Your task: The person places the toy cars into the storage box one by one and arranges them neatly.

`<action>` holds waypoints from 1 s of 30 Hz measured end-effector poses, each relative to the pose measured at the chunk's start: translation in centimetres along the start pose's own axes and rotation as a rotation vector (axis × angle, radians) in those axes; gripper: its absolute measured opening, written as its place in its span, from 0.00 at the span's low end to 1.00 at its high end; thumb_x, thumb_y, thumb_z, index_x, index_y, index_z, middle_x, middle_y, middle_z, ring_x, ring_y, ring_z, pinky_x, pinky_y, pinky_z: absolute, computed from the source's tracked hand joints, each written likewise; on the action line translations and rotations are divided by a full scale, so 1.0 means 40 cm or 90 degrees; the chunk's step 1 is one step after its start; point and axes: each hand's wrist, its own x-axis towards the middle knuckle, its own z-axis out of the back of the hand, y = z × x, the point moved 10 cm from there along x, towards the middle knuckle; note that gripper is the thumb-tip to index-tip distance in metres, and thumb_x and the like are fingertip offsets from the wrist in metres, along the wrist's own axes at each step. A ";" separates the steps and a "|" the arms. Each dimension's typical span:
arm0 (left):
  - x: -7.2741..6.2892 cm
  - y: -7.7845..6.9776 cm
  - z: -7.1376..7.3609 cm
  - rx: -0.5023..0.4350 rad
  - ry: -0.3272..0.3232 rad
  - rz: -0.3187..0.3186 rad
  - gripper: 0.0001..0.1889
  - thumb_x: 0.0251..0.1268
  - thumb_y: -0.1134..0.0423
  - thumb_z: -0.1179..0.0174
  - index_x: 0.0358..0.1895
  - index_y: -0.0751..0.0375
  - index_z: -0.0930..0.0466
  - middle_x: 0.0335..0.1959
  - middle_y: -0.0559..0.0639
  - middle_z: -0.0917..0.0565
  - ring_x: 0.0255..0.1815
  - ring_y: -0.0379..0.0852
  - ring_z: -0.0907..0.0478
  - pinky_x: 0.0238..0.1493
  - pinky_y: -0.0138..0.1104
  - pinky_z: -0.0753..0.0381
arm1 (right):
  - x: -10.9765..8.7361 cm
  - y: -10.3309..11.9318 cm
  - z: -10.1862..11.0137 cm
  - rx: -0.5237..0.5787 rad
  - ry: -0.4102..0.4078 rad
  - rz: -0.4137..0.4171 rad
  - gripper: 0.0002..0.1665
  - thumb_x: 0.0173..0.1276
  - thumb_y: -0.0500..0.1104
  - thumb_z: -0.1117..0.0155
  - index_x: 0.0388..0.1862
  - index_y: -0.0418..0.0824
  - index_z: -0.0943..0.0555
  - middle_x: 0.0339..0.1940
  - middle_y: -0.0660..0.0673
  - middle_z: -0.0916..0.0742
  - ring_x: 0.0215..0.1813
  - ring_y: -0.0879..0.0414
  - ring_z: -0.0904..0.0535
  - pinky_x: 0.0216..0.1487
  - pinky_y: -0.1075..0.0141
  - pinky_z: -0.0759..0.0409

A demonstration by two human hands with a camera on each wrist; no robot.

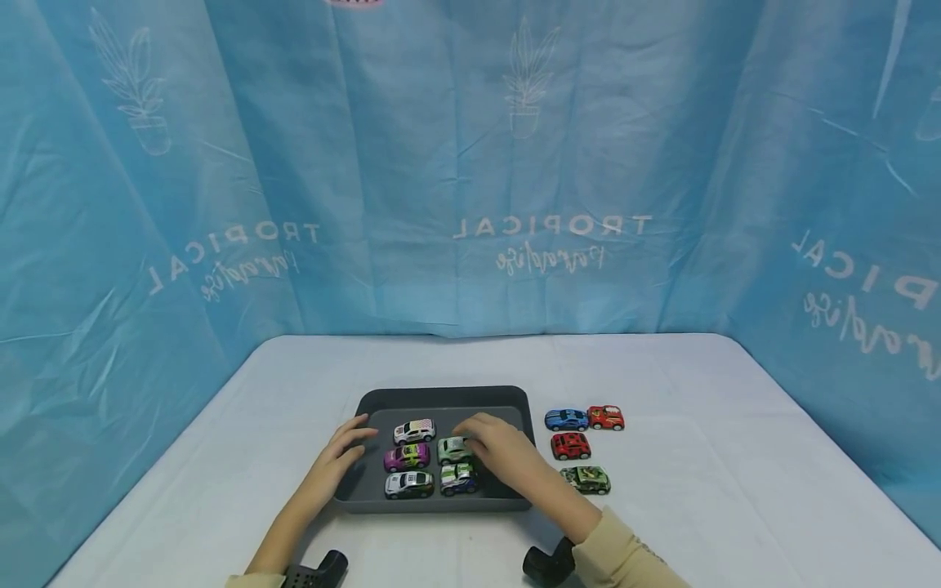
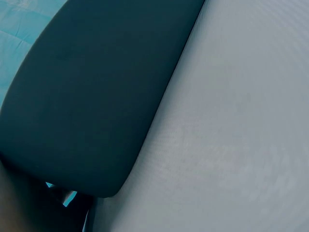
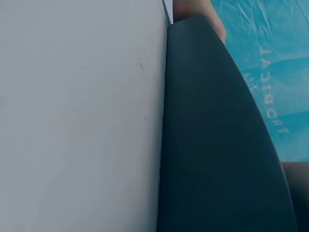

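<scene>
A dark grey tray [image 1: 434,505] lies on the white table, and its outer wall [image 2: 91,96] fills much of the left wrist view. Inside are a white toy car [image 1: 415,431], a purple one [image 1: 407,457], a silver one [image 1: 409,485], a light green one [image 1: 452,449] and a white-green-blue one [image 1: 459,478]. My right hand [image 1: 506,449] pinches the light green car at its right end, where the fingertips partly cover it. At the tray's left edge, my left hand [image 1: 334,461] reaches over the rim with loosely spread fingers and holds no car.
Right of the tray stand a blue toy car [image 1: 566,420], two red cars [image 1: 606,418] and a camouflage-green car [image 1: 586,479], the last partly behind my right forearm. A blue printed curtain [image 1: 470,163] surrounds the table [image 1: 735,490].
</scene>
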 end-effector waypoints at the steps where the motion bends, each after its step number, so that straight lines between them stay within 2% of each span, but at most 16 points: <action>1: 0.000 -0.001 0.000 -0.001 0.001 0.000 0.16 0.66 0.68 0.57 0.54 0.63 0.27 0.70 0.59 0.44 0.72 0.65 0.56 0.66 0.62 0.54 | -0.002 -0.002 0.006 -0.002 -0.009 0.001 0.13 0.62 0.40 0.41 0.46 0.47 0.21 0.46 0.51 0.17 0.48 0.58 0.20 0.46 0.67 0.20; 6: 0.000 0.000 0.000 -0.003 0.002 0.001 0.16 0.66 0.68 0.57 0.54 0.63 0.27 0.70 0.59 0.44 0.72 0.65 0.57 0.66 0.62 0.54 | -0.013 -0.010 0.039 -0.011 -0.053 -0.005 0.12 0.61 0.39 0.40 0.44 0.47 0.20 0.44 0.51 0.16 0.46 0.58 0.19 0.43 0.67 0.19; 14: 0.003 0.008 -0.002 -0.007 0.009 0.017 0.17 0.66 0.67 0.57 0.55 0.63 0.27 0.70 0.58 0.45 0.72 0.64 0.58 0.67 0.62 0.56 | -0.033 -0.027 0.084 -0.016 -0.092 -0.011 0.12 0.60 0.39 0.38 0.43 0.47 0.20 0.43 0.51 0.16 0.44 0.58 0.19 0.39 0.68 0.19; 22: 0.001 0.007 -0.004 -0.007 0.014 0.022 0.17 0.67 0.66 0.57 0.55 0.62 0.28 0.71 0.56 0.46 0.73 0.64 0.59 0.67 0.62 0.58 | -0.060 -0.065 0.127 -0.001 -0.147 -0.051 0.12 0.59 0.37 0.38 0.43 0.45 0.19 0.41 0.51 0.16 0.40 0.59 0.19 0.37 0.69 0.20; 30: 0.003 0.010 -0.004 -0.009 0.009 0.021 0.17 0.66 0.67 0.57 0.55 0.62 0.28 0.71 0.57 0.46 0.73 0.64 0.58 0.67 0.62 0.58 | -0.085 -0.103 0.159 -0.012 -0.142 -0.106 0.13 0.59 0.39 0.38 0.45 0.46 0.20 0.42 0.50 0.16 0.42 0.57 0.18 0.39 0.66 0.19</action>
